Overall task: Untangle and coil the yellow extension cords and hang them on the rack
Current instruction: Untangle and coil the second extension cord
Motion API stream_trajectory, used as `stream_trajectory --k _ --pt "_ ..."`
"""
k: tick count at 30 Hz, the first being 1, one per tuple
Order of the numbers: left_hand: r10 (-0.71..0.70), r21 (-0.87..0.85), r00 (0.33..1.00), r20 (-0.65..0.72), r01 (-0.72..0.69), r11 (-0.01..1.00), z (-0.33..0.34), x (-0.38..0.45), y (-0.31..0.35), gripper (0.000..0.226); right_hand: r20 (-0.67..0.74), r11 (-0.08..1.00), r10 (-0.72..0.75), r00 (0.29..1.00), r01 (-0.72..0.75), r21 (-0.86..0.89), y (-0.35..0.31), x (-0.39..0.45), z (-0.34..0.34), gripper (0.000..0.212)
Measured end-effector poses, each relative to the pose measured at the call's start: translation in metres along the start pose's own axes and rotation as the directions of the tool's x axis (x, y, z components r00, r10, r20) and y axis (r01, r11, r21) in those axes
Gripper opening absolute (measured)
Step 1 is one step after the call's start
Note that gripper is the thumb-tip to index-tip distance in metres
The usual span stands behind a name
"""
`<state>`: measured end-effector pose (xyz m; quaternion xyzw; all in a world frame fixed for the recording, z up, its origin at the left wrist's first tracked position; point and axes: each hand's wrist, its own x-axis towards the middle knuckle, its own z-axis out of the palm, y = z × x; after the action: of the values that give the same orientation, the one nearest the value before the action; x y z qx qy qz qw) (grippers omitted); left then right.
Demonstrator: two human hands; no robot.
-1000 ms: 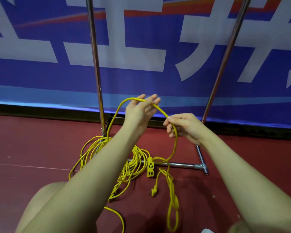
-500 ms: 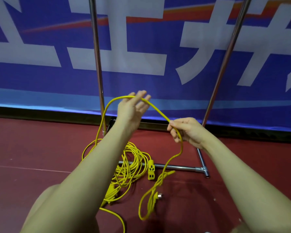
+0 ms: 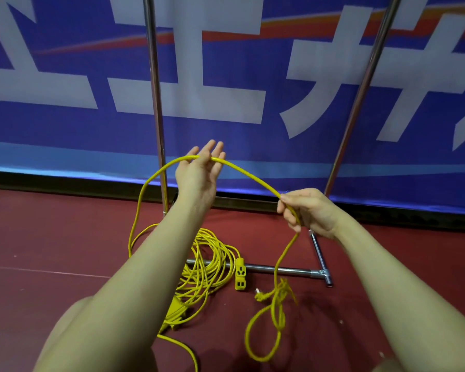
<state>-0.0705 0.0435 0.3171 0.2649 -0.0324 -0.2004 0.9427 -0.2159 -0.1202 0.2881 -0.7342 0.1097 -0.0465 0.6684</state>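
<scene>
Overhead, one yellow cord [image 3: 249, 175] spans two hands — left hand [image 3: 199, 173] fingers straight, right hand [image 3: 308, 210] fingers pinching it.

Yellow cord [image 3: 250, 175] arches from open left hand [image 3: 199, 170] to pinching right hand [image 3: 308, 210].

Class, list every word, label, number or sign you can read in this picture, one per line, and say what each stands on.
Banner: large white characters on blue, cut off by the frame's edges and partly behind the rack poles; no whole character can be read.
Yellow socket block: only slot holes show; any marking is too small to read.
Yellow cords, floor, rack base: no text visible.
</scene>
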Motion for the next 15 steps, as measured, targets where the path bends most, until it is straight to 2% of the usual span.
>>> stream_trajectory --k 2,4,6,11,15 --pt "-0.071 0.069 0.997 -0.001 0.071 0.995 0.002 -0.005 -0.009 0.052 -0.046 0.999 -0.033 0.998 0.034 0.018 -0.002 0.001 0.001 0.028" --pt "-0.168 0.201 0.983 0.08 0.149 0.968 0.007 -0.017 -0.022 0.051 -0.066 0.997 -0.062 0.996 0.064 0.031 -0.004 0.002 0.004 0.027" --pt "-0.192 0.303 0.967 0.168 0.134 0.944 0.011 -0.028 -0.031 0.044 -0.035 0.996 -0.075 0.997 0.077 0.034 -0.009 0.001 0.009 0.025" --pt "-0.036 0.261 0.977 0.212 -0.021 0.965 0.017 -0.027 -0.021 0.033 0.04 0.996 -0.049 0.998 0.046 0.079 -0.013 -0.001 0.011 0.032" --pt "0.045 0.138 0.988 0.145 -0.066 0.988 0.014 -0.016 -0.005 0.036 0.056 1.0 0.008 0.998 -0.009 0.019 -0.004 -0.004 -0.001 0.036"
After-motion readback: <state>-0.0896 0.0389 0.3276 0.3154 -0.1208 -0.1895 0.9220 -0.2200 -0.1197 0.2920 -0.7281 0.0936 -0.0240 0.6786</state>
